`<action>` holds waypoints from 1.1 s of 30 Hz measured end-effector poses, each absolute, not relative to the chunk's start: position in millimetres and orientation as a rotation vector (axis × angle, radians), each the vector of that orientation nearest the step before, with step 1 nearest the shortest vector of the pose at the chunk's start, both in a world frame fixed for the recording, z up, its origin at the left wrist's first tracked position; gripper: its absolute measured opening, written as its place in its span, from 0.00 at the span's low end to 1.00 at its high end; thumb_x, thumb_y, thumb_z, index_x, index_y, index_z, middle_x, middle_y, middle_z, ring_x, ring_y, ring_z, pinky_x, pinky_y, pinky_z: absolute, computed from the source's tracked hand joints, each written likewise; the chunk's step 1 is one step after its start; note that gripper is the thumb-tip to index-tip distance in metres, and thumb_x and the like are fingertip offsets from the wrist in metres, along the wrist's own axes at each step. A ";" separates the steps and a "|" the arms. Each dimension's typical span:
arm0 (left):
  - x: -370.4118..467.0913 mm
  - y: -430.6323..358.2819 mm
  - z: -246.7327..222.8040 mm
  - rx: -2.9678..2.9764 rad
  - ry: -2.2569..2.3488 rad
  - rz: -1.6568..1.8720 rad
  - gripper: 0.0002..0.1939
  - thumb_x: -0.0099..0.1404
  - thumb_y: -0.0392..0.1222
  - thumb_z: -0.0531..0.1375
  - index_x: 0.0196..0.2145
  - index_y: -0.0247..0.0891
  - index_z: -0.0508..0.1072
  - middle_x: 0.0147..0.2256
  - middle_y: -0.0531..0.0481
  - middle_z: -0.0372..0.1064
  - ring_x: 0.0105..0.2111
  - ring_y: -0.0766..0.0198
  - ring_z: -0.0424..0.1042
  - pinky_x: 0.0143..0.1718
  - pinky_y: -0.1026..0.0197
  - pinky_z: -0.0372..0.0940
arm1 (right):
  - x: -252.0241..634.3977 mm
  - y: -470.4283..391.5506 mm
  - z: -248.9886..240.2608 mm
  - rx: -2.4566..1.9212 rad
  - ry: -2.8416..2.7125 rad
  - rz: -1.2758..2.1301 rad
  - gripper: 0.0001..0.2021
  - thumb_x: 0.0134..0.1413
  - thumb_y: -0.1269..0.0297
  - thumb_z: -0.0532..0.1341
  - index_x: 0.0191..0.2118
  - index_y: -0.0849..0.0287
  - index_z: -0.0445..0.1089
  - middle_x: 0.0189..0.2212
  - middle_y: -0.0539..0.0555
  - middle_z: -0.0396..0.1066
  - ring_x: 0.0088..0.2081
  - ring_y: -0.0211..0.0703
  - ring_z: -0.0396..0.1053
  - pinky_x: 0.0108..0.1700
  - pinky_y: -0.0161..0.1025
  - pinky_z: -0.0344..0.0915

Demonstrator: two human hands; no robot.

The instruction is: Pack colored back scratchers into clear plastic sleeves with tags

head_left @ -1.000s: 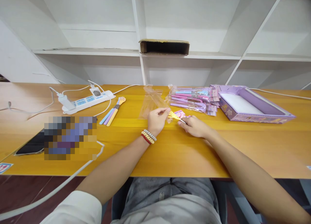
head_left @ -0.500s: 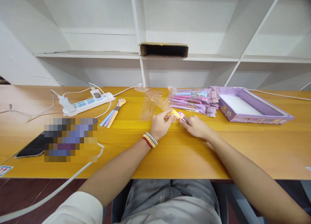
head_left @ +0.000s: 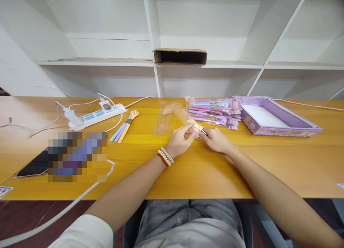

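Between my hands is a yellow back scratcher (head_left: 192, 122), its claw end pointing left, with a pink card tag (head_left: 198, 128) by its neck. My left hand (head_left: 180, 141) is closed, its thumb and forefinger at the tag and claw end. Wrapped round the shaft near its dark metal part, my right hand (head_left: 218, 140) hides the handle. A clear plastic bag (head_left: 164, 119) lies flat just beyond my left hand. Behind my hands lie several bagged back scratchers (head_left: 211, 111) with pink tags. Further left, several unwrapped back scratchers (head_left: 125, 128) in blue, purple and yellow lie side by side.
A purple open box (head_left: 282, 131) stands at the right. A white power strip (head_left: 96, 116) with plugs and cables is at the back left, near a black phone (head_left: 32, 165) and a blurred patch. White shelves (head_left: 113, 62) hold a cardboard box (head_left: 180, 57).
My left hand's fingers have shifted slightly down and right along the claw end, and the pink tag shows more plainly. My right hand stays about where it was.
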State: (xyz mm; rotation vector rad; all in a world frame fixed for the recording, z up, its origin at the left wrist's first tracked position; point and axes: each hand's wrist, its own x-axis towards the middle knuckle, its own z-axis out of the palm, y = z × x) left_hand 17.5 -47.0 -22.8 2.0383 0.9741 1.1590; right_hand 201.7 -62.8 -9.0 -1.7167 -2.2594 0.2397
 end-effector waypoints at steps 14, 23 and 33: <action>13.5 -51.4 -15.7 2.208 0.707 0.835 0.27 0.60 0.42 0.56 0.57 0.41 0.60 0.57 0.46 0.59 0.52 0.58 0.64 0.50 0.57 0.61 | 200.2 -63.5 -10.3 -1.436 -1.971 0.565 0.15 0.57 0.57 0.49 0.45 0.59 0.63 0.34 0.54 0.72 0.32 0.40 0.66 0.35 0.36 0.58; 14.0 -39.9 -15.6 1.506 1.071 1.386 0.18 0.58 0.48 0.58 0.44 0.38 0.64 0.22 0.53 0.69 0.19 0.69 0.68 0.21 0.68 0.62 | 203.4 -62.2 -9.5 -1.532 -2.103 0.252 0.10 0.58 0.59 0.48 0.35 0.57 0.63 0.25 0.52 0.69 0.26 0.39 0.64 0.29 0.34 0.52; 6.7 -26.9 -12.2 1.089 0.790 1.005 0.16 0.51 0.47 0.65 0.32 0.31 0.69 0.27 0.46 0.70 0.22 0.65 0.71 0.19 0.65 0.66 | 201.0 -70.5 -4.3 -1.388 -2.363 0.243 0.11 0.58 0.59 0.49 0.37 0.58 0.66 0.23 0.52 0.68 0.23 0.37 0.61 0.28 0.33 0.51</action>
